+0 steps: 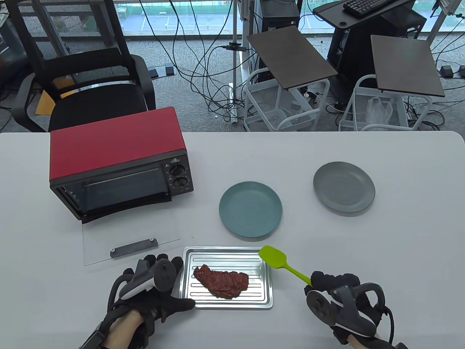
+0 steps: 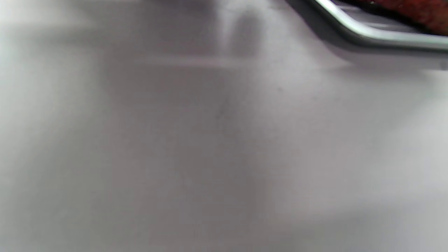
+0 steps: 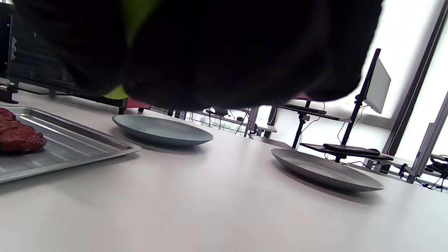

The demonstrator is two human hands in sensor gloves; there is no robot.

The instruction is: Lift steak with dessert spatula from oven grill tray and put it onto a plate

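Note:
A reddish-brown steak [image 1: 221, 280] lies on the ribbed silver grill tray [image 1: 227, 251] at the table's front. My left hand [image 1: 165, 281] lies flat beside the tray's left edge, thumb stretched to its front left corner. My right hand [image 1: 321, 283] grips the handle of the lime-green dessert spatula [image 1: 287, 267], whose blade hovers over the tray's far right corner. A teal plate [image 1: 250, 209] sits just behind the tray, a grey plate [image 1: 344, 186] farther right. The right wrist view shows the tray [image 3: 70, 147], the steak [image 3: 17, 134], the teal plate [image 3: 162, 131] and the grey plate [image 3: 325, 171] under my dark glove [image 3: 227, 52].
A red toaster oven [image 1: 120, 160] stands at the back left, its glass door [image 1: 130, 247] folded down onto the table just left of the tray. The left wrist view is blurred, showing bare tabletop and the tray rim [image 2: 367, 33]. White table stretches right of the plates.

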